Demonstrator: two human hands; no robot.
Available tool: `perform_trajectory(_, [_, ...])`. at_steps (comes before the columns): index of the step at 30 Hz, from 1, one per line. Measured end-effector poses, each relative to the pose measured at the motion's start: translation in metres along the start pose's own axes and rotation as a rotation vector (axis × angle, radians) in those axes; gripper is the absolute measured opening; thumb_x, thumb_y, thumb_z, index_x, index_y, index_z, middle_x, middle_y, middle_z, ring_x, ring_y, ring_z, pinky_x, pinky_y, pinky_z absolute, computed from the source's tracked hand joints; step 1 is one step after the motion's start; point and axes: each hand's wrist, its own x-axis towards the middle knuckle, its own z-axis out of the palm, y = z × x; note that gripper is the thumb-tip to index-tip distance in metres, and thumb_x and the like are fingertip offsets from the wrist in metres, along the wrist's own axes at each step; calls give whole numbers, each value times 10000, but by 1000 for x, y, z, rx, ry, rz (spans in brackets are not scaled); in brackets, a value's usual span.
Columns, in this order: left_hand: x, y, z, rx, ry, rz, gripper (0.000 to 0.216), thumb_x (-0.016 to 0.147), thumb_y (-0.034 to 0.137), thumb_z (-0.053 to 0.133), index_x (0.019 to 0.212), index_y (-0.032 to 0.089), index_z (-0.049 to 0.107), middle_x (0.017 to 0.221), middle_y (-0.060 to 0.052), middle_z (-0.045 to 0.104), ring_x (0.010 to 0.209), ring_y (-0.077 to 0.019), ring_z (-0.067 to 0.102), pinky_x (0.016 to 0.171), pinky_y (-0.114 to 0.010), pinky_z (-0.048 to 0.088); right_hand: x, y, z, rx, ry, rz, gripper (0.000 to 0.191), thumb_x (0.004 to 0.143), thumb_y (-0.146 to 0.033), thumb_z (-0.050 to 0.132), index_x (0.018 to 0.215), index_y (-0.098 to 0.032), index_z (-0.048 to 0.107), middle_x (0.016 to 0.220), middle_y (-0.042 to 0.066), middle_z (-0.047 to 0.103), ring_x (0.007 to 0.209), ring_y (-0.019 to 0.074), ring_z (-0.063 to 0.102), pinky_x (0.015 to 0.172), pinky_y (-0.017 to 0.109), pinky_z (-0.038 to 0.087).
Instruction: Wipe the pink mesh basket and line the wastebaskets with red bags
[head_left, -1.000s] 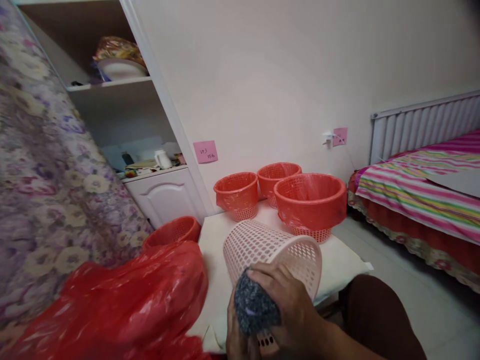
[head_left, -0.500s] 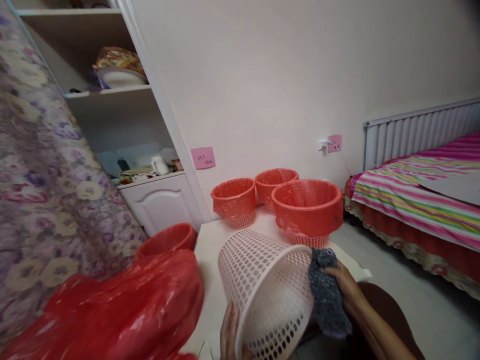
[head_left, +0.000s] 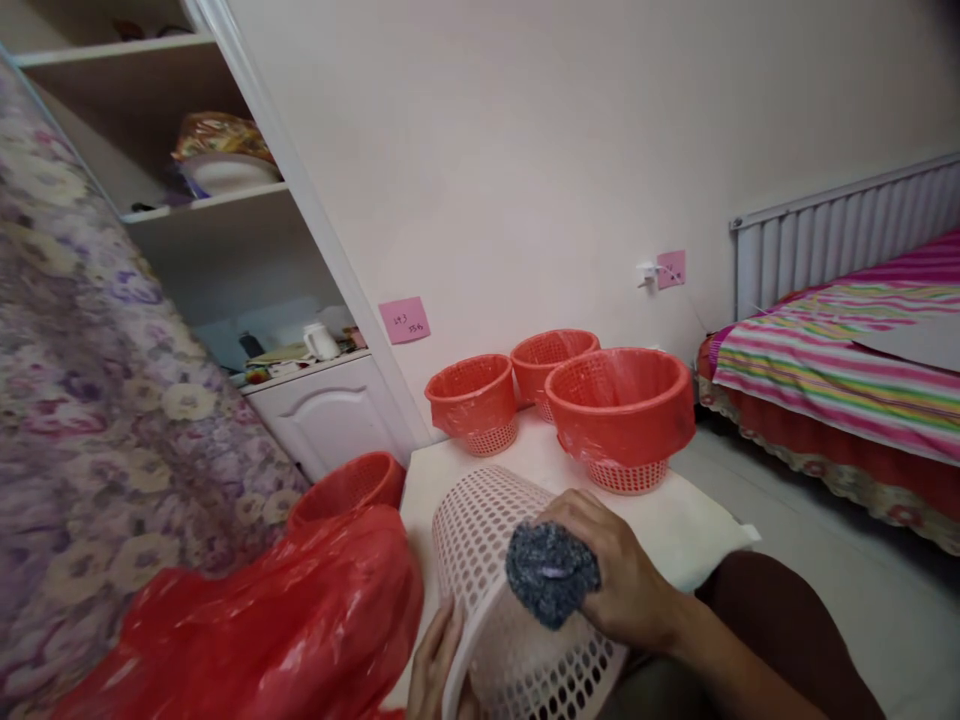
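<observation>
A pale pink perforated plastic wastebasket (head_left: 480,530) lies tilted on its side, its mouth facing me. My left hand (head_left: 436,660) is closed around the near left part of its rim, thumb side partly hidden inside. In my right hand (head_left: 619,570) a dark grey cloth (head_left: 553,572) is bunched up. The cloth and fingers are at the basket's upper rim and cover that part of it.
Red plastic-lined baskets (head_left: 619,430) stand on a white table (head_left: 697,520) against the wall. Another red basket (head_left: 352,485) and a heap of red plastic bags (head_left: 285,630) are at left. A bed (head_left: 862,400) is on the right.
My right hand with the cloth has moved left and up, from the right side of the rim to its top. My left hand still grips the rim; the view has turned slightly.
</observation>
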Motion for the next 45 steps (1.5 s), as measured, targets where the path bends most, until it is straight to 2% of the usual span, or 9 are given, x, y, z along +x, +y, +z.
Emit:
perform_trajectory(4, [20,18,-5,-24,-62,-100,522,903,136,436,1403,283,474,1490,-47,473,1307,-199,516,1044,-300,473,-4,15,-3,45,77,136,379,609,-80,611,961,-216,640,940,36,642,883,228,575,804,347,471])
perform_trajectory(9, [26,34,-8,29,-140,-123,569,899,135,473,1432,327,421,1458,-55,501,1311,-210,515,1029,-329,494,-50,84,-20,472,378,572,342,614,-183,658,955,-204,648,902,8,723,878,231,645,803,320,496])
perform_trajectory(14, [16,35,-7,32,-126,-186,580,907,119,455,1445,327,397,1485,-64,470,1348,-227,472,1041,-355,487,-104,119,0,904,605,993,293,588,-234,715,872,-217,645,637,-19,715,581,224,662,613,340,527])
perform_trajectory(20, [20,39,-18,-10,-67,-364,497,891,170,525,1364,323,516,1430,-33,541,1326,-231,497,1097,-384,434,-66,98,-9,834,642,778,335,562,-202,721,890,-215,652,699,-16,725,633,214,663,621,311,520])
perform_trajectory(26, [37,41,-22,-80,-163,-305,506,892,164,508,1366,341,512,1453,-34,516,1335,-224,485,1107,-398,415,-11,33,-24,286,110,290,312,627,-147,674,930,-202,631,911,22,677,828,206,604,773,304,483])
perform_trajectory(29, [43,38,-19,-98,-197,-289,479,903,206,492,1365,331,515,1446,-62,522,1329,-245,491,1096,-463,416,-3,22,-14,107,46,222,209,638,-127,650,827,-202,602,863,17,626,798,197,560,737,305,461])
perform_trajectory(32, [42,32,-15,-137,-171,-338,447,911,254,493,1351,321,535,1438,-84,532,1319,-269,502,1081,-505,416,-8,46,-11,232,133,321,294,633,-124,653,917,-198,626,917,15,662,833,200,582,801,321,471])
perform_trajectory(37, [33,27,-12,-236,-92,-473,418,909,293,511,1324,299,565,1452,-78,519,1349,-265,464,1131,-492,352,-53,108,-5,707,486,807,374,549,-173,705,920,-199,668,816,-1,742,774,225,667,754,331,518])
perform_trajectory(45, [27,31,-14,-223,4,-616,402,889,318,544,1289,302,580,1415,-34,545,1336,-242,464,1153,-453,338,-97,118,23,846,501,1044,170,578,-300,668,709,-194,647,580,53,724,510,277,678,565,433,558])
